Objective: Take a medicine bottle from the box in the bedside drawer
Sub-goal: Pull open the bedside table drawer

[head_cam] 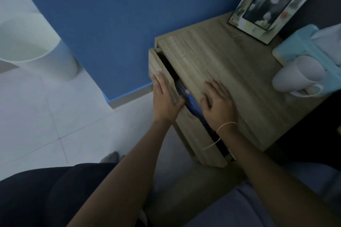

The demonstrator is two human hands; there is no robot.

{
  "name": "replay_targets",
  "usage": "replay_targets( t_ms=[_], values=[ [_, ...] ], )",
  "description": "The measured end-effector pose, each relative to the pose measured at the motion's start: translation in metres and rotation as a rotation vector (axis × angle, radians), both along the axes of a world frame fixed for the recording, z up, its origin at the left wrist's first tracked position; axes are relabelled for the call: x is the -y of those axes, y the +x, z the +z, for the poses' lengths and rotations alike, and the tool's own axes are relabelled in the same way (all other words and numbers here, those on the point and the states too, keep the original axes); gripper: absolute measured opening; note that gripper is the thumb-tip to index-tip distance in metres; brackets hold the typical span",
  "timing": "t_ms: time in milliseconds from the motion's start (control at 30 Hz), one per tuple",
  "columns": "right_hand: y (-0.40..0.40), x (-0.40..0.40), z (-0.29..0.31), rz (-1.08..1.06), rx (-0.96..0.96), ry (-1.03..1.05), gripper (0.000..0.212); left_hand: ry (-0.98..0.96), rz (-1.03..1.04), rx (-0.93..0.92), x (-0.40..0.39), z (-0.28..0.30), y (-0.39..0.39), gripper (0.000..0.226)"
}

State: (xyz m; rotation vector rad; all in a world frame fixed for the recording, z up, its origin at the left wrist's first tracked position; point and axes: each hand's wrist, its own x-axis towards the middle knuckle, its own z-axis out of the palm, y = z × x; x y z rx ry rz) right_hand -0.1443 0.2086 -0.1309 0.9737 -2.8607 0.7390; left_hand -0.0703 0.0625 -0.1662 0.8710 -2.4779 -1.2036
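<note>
The wooden bedside table [230, 72] stands against a blue wall, and its top drawer [195, 134] is pulled out only a narrow gap. In that gap a blue box [188, 101] shows partly; no medicine bottle is visible. My left hand [166, 101] lies on the drawer's front panel with the fingers spread and the thumb at the gap. My right hand [219, 105] rests flat on the tabletop near its front edge, fingers apart, with a thin string bracelet on the wrist. Neither hand holds anything.
On the tabletop stand a picture frame [273, 3] at the back, a light-blue tissue box [302, 49] and a white mug [299, 75] lying on its side at the right. A white bin [36, 48] stands on the tiled floor to the left. My knees fill the bottom.
</note>
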Motion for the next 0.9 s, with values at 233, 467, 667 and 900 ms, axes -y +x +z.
replay_targets(
  t_ms=[233,467,667,900],
  values=[
    [-0.006,-0.002,-0.004,0.055,-0.027,0.148,0.066,-0.512,-0.142,0.261,0.037,0.012,0.047,0.092],
    [-0.005,-0.001,-0.003,0.03,-0.009,0.136,0.064,-0.636,-0.162,0.407,0.058,0.028,0.087,0.07],
    [0.003,-0.005,0.0,0.005,-0.055,0.119,0.061,-0.605,-0.118,0.477,0.057,0.03,0.106,0.067],
    [0.003,0.0,-0.003,-0.006,-0.105,0.074,0.057,-0.617,-0.092,0.536,0.069,0.036,0.129,0.065]
  ],
)
